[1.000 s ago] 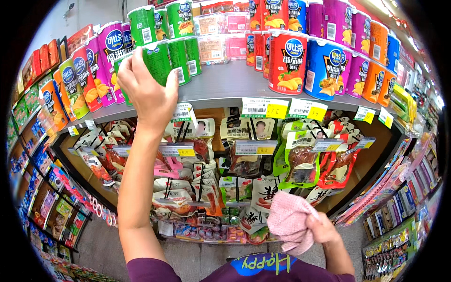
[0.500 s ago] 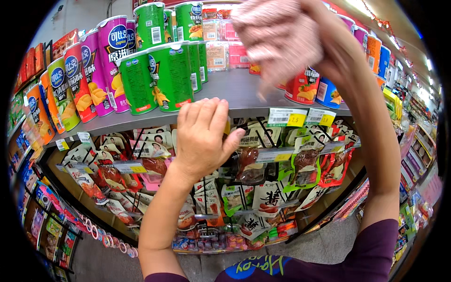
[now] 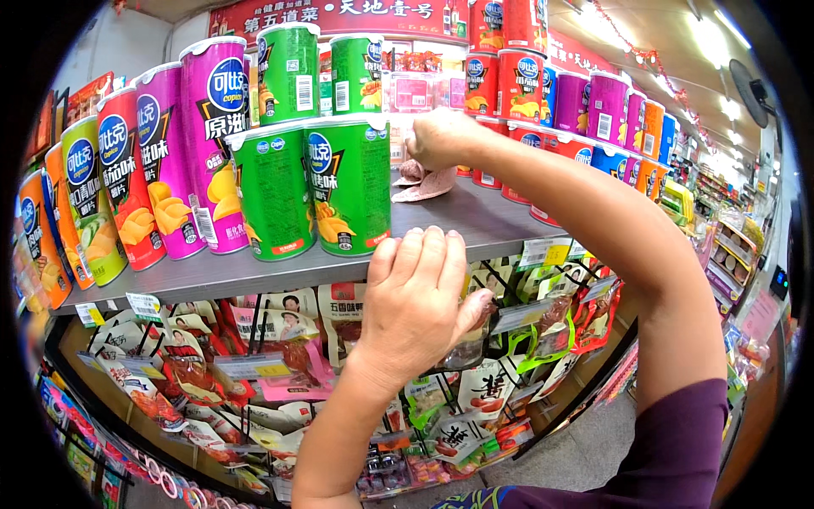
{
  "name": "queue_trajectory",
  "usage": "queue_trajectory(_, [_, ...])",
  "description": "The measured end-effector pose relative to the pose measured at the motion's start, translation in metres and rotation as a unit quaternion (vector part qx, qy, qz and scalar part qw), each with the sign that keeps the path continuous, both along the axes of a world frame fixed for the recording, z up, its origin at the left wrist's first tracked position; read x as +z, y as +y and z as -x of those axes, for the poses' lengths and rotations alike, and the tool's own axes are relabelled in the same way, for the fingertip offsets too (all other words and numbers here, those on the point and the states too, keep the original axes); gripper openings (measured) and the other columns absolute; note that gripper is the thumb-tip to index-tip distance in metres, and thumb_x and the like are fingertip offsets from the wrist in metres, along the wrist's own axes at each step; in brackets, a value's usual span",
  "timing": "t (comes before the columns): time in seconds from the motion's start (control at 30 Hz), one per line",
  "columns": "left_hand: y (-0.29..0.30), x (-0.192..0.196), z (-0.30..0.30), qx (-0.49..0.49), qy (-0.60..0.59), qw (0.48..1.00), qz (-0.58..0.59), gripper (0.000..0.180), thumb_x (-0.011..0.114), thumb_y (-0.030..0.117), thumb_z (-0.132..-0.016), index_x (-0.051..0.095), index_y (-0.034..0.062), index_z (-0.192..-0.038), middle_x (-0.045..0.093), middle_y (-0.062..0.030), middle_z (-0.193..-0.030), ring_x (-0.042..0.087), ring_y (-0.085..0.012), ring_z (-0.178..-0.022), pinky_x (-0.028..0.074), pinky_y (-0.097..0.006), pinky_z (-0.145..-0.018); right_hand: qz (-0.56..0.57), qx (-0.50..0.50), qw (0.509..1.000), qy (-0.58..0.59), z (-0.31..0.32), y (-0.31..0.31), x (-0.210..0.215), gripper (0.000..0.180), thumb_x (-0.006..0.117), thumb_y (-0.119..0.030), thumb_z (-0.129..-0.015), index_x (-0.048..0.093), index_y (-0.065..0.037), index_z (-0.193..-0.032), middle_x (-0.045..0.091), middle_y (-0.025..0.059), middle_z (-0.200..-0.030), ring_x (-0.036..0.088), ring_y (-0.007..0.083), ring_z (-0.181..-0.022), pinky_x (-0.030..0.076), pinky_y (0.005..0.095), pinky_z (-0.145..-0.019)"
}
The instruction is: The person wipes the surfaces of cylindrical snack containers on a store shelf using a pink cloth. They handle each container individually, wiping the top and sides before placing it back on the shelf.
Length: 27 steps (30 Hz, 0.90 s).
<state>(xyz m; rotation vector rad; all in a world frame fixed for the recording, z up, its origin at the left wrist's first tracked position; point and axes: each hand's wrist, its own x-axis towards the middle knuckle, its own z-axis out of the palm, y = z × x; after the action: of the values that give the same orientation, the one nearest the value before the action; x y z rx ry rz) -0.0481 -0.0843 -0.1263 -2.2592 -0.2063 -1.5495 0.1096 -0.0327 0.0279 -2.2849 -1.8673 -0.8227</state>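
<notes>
My left hand [image 3: 415, 310] rests with its fingers laid flat over the front edge of the grey shelf [image 3: 449, 225], holding nothing. Farther back, my right hand [image 3: 443, 140] is closed on a pink cloth [image 3: 428, 185], pressing it against the shelf top; part of the cloth is hidden under the hand. Just left of the cloth stand green chip cans [image 3: 352, 191], stacked two high. To the right of my right hand are red chip cans [image 3: 520, 85], also stacked, with my forearm in front of the lower ones.
Tall purple cans [image 3: 216, 144] and other canisters line the shelf's left side. Purple cans [image 3: 608, 110] continue along the right. Below the edge hang snack packets [image 3: 297, 365] on hooks, with price tags [image 3: 543, 252] along the front. A black fan [image 3: 750, 89] is at upper right.
My right hand has come down from above the shelf, bringing the cloth onto its surface. The left hand stays on the shelf edge. The view has tilted up.
</notes>
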Motion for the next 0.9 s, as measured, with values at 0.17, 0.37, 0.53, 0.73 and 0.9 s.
queue_trajectory(0.17, [-0.001,0.002,0.007,-0.001,0.005,1.000,-0.002,0.062,0.071,0.041,-0.073,0.057,-0.0031,-0.115,0.057,-0.0171,-0.113,0.051,-0.0301,-0.107,0.035,-0.046,-0.096,0.086,0.004,0.996,-0.035,-0.043,0.074,-0.008,0.027,0.066,-0.028,-0.076,0.072,-0.009,-0.094,0.069,0.0141,-0.098,0.066,0.0283,-0.090,0.052,0.0398,-0.076])
queue_trajectory(0.37, [0.006,0.000,0.006,-0.011,0.020,1.000,0.006,0.065,0.072,0.041,-0.071,0.056,-0.0035,-0.115,0.057,-0.0166,-0.113,0.050,-0.0288,-0.109,0.034,-0.044,-0.096,0.222,-0.084,0.960,-0.146,-0.060,0.092,-0.010,0.045,0.064,-0.025,-0.076,0.063,-0.011,-0.118,0.068,0.0089,-0.106,0.063,0.0309,-0.100,0.051,0.0439,-0.079])
queue_trajectory(0.53, [0.004,0.001,0.005,-0.004,0.030,1.000,0.000,0.066,0.073,0.041,-0.068,0.057,-0.0029,-0.115,0.057,-0.0161,-0.113,0.050,-0.0281,-0.108,0.033,-0.043,-0.096,0.221,-0.070,0.970,-0.076,-0.084,0.118,-0.007,0.041,0.062,-0.023,-0.075,0.064,-0.007,-0.113,0.068,0.0110,-0.103,0.064,0.0310,-0.096,0.052,0.0431,-0.076])
queue_trajectory(0.73, [0.005,0.000,0.004,-0.011,0.020,1.000,-0.003,0.069,0.076,0.041,-0.064,0.057,-0.0030,-0.114,0.057,-0.0159,-0.110,0.051,-0.0276,-0.106,0.034,-0.042,-0.095,0.258,-0.068,0.964,0.002,-0.103,0.137,-0.005,0.038,0.060,-0.019,-0.074,0.065,-0.003,-0.108,0.068,0.0135,-0.099,0.064,0.0312,-0.092,0.052,0.0421,-0.073])
queue_trajectory(0.9, [0.005,0.000,0.004,-0.005,0.023,1.000,0.000,0.067,0.076,0.039,-0.065,0.057,-0.0022,-0.115,0.056,-0.0155,-0.112,0.050,-0.0274,-0.108,0.034,-0.042,-0.095,0.277,-0.062,0.958,0.026,-0.100,0.136,-0.011,0.035,0.058,-0.017,-0.073,0.065,0.000,-0.103,0.068,0.0156,-0.096,0.065,0.0314,-0.088,0.052,0.0414,-0.071])
